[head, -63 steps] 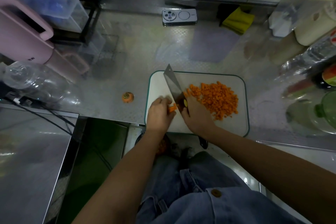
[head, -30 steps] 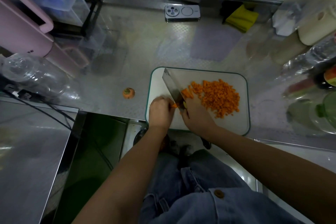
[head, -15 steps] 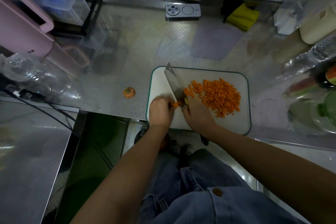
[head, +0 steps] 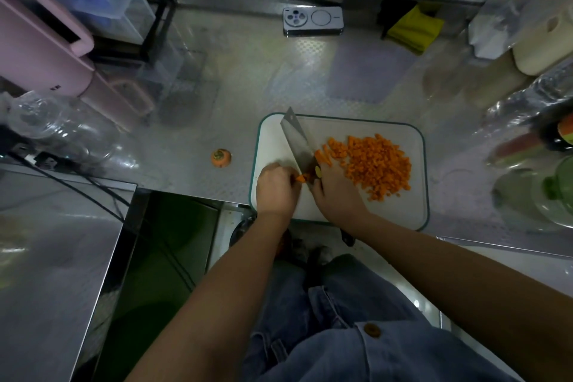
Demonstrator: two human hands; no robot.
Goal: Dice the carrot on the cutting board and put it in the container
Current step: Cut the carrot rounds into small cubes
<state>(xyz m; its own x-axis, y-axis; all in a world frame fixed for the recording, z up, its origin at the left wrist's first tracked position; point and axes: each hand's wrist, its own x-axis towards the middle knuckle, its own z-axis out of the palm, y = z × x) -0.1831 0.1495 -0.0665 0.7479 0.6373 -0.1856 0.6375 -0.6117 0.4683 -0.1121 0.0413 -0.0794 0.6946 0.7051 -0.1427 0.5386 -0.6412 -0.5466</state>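
head view: a white rectangular cutting board with a teal rim (head: 427, 177) lies at the near edge of the patterned steel bench (head: 248, 77), its near side reaching slightly past that edge. the left hand (head: 276, 189) is at the board's near left part, fingers curled down, pinning a small orange carrot stub (head: 300, 178) against the board. the right hand (head: 336, 194) is just beside it, closed around the handle of a broad steel cleaver (head: 297, 143); the handle itself is mostly hidden in the fist. the blade runs from the hand toward the board's far left corner, with its near end at the stub, right against the left fingertips. a loose heap of small orange carrot dice (head: 375, 164) covers the middle and right of the board, with a few longer strips at the heap's left side beside the blade.

on the bench left of the board, apart from it, sits a cut-off carrot top with a green centre (head: 221, 158). near the far edge lie a silver phone, camera side up (head: 312, 21), and a folded yellow cloth (head: 415, 28). at the left edge stand a pink appliance (head: 40, 43) and a clear plastic bottle on its side (head: 59, 130). which vessel is the container, i cannot tell.
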